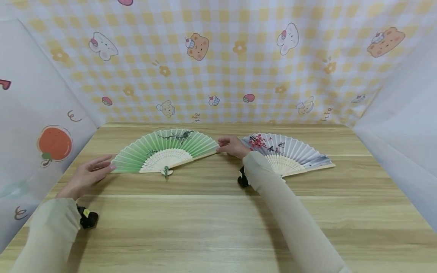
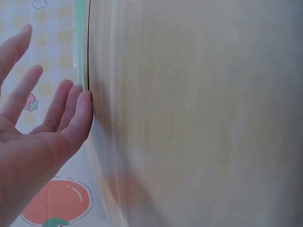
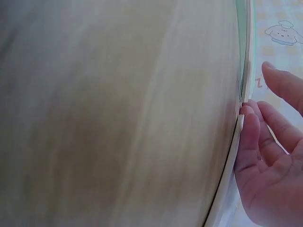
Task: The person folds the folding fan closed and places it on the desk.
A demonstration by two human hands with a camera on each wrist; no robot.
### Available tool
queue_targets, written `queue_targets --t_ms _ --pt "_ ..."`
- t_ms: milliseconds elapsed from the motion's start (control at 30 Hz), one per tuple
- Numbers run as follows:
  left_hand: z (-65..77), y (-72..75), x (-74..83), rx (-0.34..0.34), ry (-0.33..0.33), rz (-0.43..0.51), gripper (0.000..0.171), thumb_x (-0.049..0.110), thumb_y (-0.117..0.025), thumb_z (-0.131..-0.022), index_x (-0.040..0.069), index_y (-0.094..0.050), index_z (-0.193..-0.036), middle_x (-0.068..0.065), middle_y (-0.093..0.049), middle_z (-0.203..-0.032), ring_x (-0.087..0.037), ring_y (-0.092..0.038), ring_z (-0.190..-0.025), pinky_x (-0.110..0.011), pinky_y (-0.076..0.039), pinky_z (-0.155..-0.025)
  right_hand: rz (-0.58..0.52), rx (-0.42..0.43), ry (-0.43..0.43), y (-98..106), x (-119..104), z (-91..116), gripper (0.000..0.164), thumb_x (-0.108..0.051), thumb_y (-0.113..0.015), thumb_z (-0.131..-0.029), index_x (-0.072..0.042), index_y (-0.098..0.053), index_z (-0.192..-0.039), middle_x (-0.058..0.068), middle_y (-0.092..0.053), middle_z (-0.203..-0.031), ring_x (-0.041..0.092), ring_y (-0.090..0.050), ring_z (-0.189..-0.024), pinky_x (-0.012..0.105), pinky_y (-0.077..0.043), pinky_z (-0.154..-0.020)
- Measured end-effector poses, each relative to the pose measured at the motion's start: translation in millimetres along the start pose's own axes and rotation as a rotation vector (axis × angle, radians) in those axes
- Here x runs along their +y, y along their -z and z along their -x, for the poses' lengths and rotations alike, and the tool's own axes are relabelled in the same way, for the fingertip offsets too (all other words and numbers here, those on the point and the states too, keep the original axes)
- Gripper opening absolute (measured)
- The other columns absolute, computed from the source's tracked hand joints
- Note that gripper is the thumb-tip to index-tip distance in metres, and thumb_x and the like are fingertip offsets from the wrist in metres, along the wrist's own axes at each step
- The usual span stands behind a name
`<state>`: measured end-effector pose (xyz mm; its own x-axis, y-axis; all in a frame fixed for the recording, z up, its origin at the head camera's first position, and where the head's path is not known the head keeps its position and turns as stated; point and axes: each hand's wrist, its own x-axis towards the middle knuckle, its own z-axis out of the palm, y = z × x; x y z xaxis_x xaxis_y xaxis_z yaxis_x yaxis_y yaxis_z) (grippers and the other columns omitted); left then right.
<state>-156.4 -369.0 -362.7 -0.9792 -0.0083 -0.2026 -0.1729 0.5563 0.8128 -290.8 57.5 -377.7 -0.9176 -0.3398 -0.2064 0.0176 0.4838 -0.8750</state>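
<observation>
An unfolded green folding fan (image 1: 131, 157), painted with a dark branch, lies on the wooden table with its pivot and knotted green cord toward me. At its left end, my left hand (image 1: 87, 173) rests with fingers loosely extended and fingertips right at the fan's edge. My right hand (image 1: 235, 147) is at the opposite end, its fingertips against the outer rib's tip. A second unfolded fan (image 1: 297, 151), grey-white with red blossoms, lies to the right, partly hidden behind my right hand and sleeve. Both wrist views show the fingers spread, beside the green fan's edge (image 2: 81, 42) (image 3: 243, 47).
The wooden table (image 1: 191, 227) reaches back to a yellow checked curtain (image 1: 218, 72) with cartoon prints. White cloth walls stand at left and right, the left wall (image 1: 24, 113) printed with an orange fruit. Small black wrist cameras (image 1: 88, 218) hang under both sleeves.
</observation>
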Motion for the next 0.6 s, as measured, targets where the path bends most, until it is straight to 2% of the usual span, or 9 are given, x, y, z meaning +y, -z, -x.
queue_targets --t_ms 33,100,167,300,400,500,600 --pt "-0.2 0.1 -0.2 0.001 0.001 -0.002 0.071 0.039 -0.053 -0.087 0.003 -0.021 -0.139 -0.033 -0.022 -0.135 -0.019 -0.045 -0.107 -0.007 -0.043 -0.070 0.001 0.000 -0.002 -0.2 -0.2 -0.7 0.047 -0.008 -0.067 -0.078 0.001 -0.050 -0.121 0.014 -0.054 -0.112 0.021 -0.050 -0.100 0.021 -0.045 -0.069" --pt "-0.5 0.2 -0.6 0.009 0.002 -0.016 0.071 0.039 -0.053 -0.087 0.003 -0.021 -0.139 -0.034 -0.021 -0.135 -0.038 -0.034 -0.116 -0.005 -0.042 -0.069 0.006 0.001 -0.003 -0.7 -0.8 -1.8 0.046 -0.007 -0.067 -0.078 0.001 -0.051 -0.120 0.014 -0.054 -0.111 0.022 -0.050 -0.100 0.021 -0.045 -0.070" --pt "-0.7 0.5 -1.0 0.015 0.008 -0.029 0.072 0.040 -0.053 -0.086 0.002 -0.021 -0.139 -0.035 -0.021 -0.134 -0.046 -0.025 -0.120 -0.004 -0.041 -0.067 0.010 -0.002 -0.005 -1.2 -2.1 -2.1 0.046 -0.007 -0.067 -0.078 0.000 -0.051 -0.120 0.014 -0.054 -0.112 0.022 -0.049 -0.100 0.021 -0.045 -0.071" --pt "-1.4 0.6 -1.9 0.020 0.019 -0.061 0.073 0.042 -0.053 -0.086 0.001 -0.022 -0.138 -0.035 -0.022 -0.134 -0.047 -0.025 -0.120 -0.005 -0.041 -0.065 0.007 -0.005 -0.001 -1.7 -3.8 -2.5 0.045 -0.006 -0.067 -0.078 0.001 -0.052 -0.119 0.014 -0.054 -0.110 0.019 -0.049 -0.096 0.019 -0.044 -0.068" --pt "-2.3 -0.1 -2.6 0.021 0.017 -0.085 0.074 0.042 -0.053 -0.086 0.000 -0.022 -0.138 -0.035 -0.024 -0.133 -0.046 -0.027 -0.119 -0.012 -0.044 -0.070 -0.005 -0.005 0.002 -0.9 -4.0 -2.4 0.044 -0.004 -0.066 -0.078 0.003 -0.052 -0.118 0.013 -0.054 -0.103 0.016 -0.048 -0.085 0.018 -0.042 -0.062" --pt "-3.5 -1.2 -3.3 0.028 0.010 -0.111 0.073 0.041 -0.053 -0.086 -0.002 -0.022 -0.137 -0.036 -0.025 -0.131 -0.046 -0.029 -0.118 -0.029 -0.045 -0.082 -0.020 -0.008 0.000 -0.5 -3.8 -2.4 0.042 -0.002 -0.066 -0.078 0.004 -0.052 -0.116 0.010 -0.052 -0.094 0.013 -0.045 -0.075 0.018 -0.039 -0.057" --pt "-4.6 -2.3 -4.3 0.041 0.009 -0.124 0.073 0.040 -0.053 -0.086 -0.003 -0.022 -0.137 -0.037 -0.026 -0.131 -0.046 -0.029 -0.117 -0.047 -0.039 -0.090 -0.026 -0.010 0.004 -1.0 -3.4 -2.7 0.040 -0.001 -0.066 -0.077 0.005 -0.053 -0.115 0.007 -0.051 -0.089 0.011 -0.043 -0.071 0.017 -0.038 -0.056"
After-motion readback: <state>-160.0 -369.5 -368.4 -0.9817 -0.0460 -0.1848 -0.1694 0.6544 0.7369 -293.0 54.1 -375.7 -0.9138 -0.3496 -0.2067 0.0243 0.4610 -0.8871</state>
